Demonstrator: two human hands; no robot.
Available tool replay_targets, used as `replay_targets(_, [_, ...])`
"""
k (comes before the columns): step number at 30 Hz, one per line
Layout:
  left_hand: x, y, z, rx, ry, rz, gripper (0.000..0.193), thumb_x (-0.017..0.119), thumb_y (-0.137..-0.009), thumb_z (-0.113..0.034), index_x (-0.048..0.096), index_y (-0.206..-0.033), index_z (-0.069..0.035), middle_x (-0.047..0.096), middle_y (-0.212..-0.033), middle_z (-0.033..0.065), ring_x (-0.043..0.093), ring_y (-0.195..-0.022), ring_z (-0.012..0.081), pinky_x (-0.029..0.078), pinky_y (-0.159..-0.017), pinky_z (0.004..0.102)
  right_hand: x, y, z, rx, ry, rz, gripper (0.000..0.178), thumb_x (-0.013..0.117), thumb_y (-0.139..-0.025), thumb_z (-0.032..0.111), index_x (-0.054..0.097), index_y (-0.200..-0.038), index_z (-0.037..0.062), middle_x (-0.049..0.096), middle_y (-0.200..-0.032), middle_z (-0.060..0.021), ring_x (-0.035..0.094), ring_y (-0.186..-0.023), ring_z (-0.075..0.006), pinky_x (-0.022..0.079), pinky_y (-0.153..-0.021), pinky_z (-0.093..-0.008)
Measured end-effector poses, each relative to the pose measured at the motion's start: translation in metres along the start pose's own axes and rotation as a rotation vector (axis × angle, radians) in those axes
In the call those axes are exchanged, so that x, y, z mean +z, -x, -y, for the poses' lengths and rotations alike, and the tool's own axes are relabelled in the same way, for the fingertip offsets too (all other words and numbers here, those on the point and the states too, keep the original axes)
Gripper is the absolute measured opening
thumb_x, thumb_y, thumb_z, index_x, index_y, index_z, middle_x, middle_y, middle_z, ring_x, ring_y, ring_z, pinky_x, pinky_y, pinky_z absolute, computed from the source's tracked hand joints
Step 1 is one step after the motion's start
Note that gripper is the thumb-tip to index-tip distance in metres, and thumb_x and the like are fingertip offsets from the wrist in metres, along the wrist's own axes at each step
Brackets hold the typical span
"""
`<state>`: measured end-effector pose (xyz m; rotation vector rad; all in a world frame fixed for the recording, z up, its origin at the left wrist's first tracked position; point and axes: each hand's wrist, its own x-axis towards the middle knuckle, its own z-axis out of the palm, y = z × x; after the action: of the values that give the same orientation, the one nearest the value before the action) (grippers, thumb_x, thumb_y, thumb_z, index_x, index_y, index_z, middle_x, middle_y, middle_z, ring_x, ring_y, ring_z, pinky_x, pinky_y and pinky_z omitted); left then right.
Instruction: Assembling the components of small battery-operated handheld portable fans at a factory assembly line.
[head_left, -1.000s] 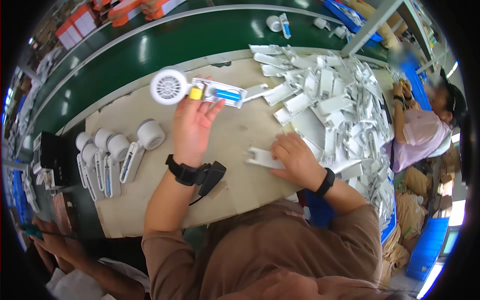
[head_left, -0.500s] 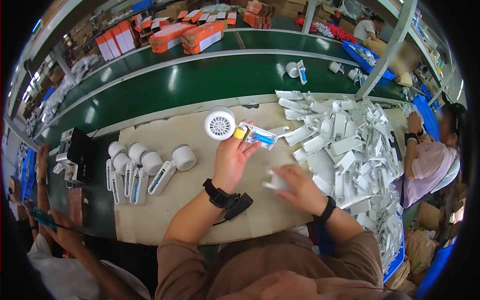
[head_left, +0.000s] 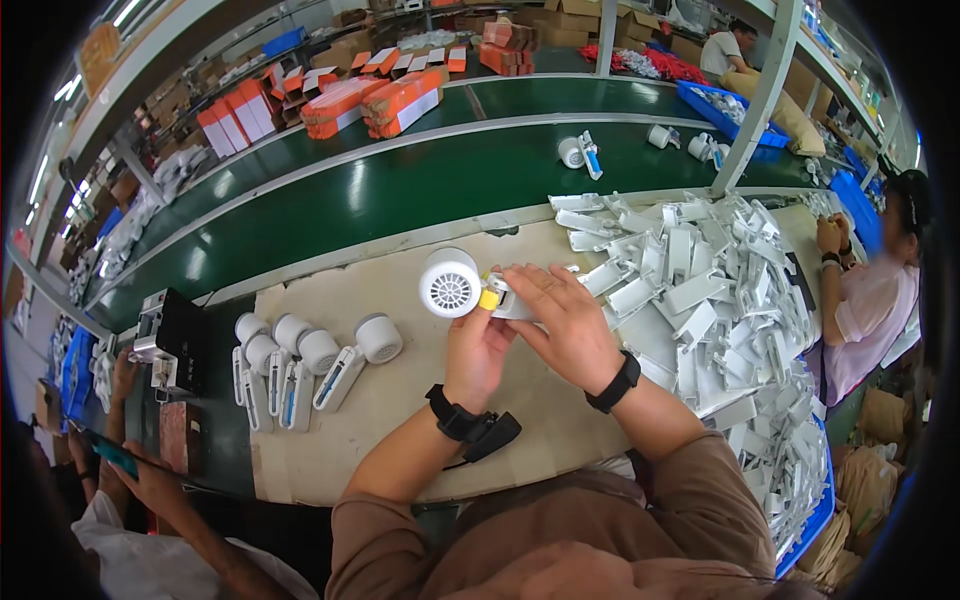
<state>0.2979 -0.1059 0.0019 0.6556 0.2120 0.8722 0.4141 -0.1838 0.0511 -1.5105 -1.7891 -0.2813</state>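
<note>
Handheld fan (head_left: 449, 285), white w/ round grilled head, is in our hands over the tan cardboard (head_left: 560, 425), approx. mid-bench; its head points to our L, yellow piece (head_left: 489, 299) at the neck. Our L hand (head_left: 474, 350) grips it from below, fingers closed nr. the neck. Our R hand (head_left: 570, 318) is closed over the handle end, fingers on top, thumb underneath; most of the handle is hidden, so can't tell how its parts sit. We've black bands on both wrists, L one w/ a dark module (head_left: 492, 436).

To our L, five more fans (head_left: 379, 338) lie in a bunch, heads away from us, some w/ blue showing in the handles. To our R: big heap of white handle shells (head_left: 695, 290), plus a blue bin (head_left: 822, 500) w/ more. Beyond the bench, green conveyor (head_left: 400, 185) carries a fan w/ blue cell (head_left: 571, 152) & other pcs. Co-worker (head_left: 868, 310) in pink sits far R; another's hand (head_left: 150, 485) w/ teal tool (head_left: 113, 455) is lower L.
</note>
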Motion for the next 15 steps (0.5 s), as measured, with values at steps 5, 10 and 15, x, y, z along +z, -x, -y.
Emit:
replay_targets(5, [0.002, -0.002, 0.004, 0.081, -0.134, -0.107, 0.034, 0.052, -0.092, -0.018, 0.048, -0.124, -0.006, 0.053, -0.121, 0.0050, 0.052, -0.108, 0.0165, 0.042, -0.090, 0.0329, 0.011, -0.002, -0.008, -0.019, -0.011, 0.017, 0.059, 0.069, -0.070, 0.011, 0.048, -0.125, 0.0086, 0.056, -0.120, -0.0121, 0.054, -0.109, -0.0292, 0.039, -0.097, -0.0457])
replay_targets(10, [0.003, -0.012, -0.031, 0.208, -0.108, -0.068, 0.033, 0.054, -0.091, -0.018, 0.049, -0.121, -0.005, 0.053, -0.121, 0.0078, 0.050, -0.114, 0.0200, 0.040, -0.095, 0.0353, -0.002, -0.009, -0.020, -0.095, 0.080, -0.059, 0.052, 0.068, -0.075, 0.016, 0.049, -0.122, 0.0063, 0.057, -0.117, -0.0123, 0.056, -0.103, -0.0292, 0.042, -0.091, -0.0402])
replay_targets(15, [-0.015, -0.011, -0.036, 0.190, -0.044, -0.053, 0.035, 0.052, -0.091, -0.021, 0.048, -0.120, -0.002, 0.054, -0.120, 0.0114, 0.050, -0.115, 0.0219, 0.040, -0.097, 0.0371, 0.014, 0.007, -0.039, 0.456, -0.772, 0.187, 0.029, 0.060, -0.086, 0.027, 0.056, -0.091, -0.0009, 0.055, -0.076, -0.0092, 0.052, -0.068, -0.0152, 0.043, -0.062, -0.0273])
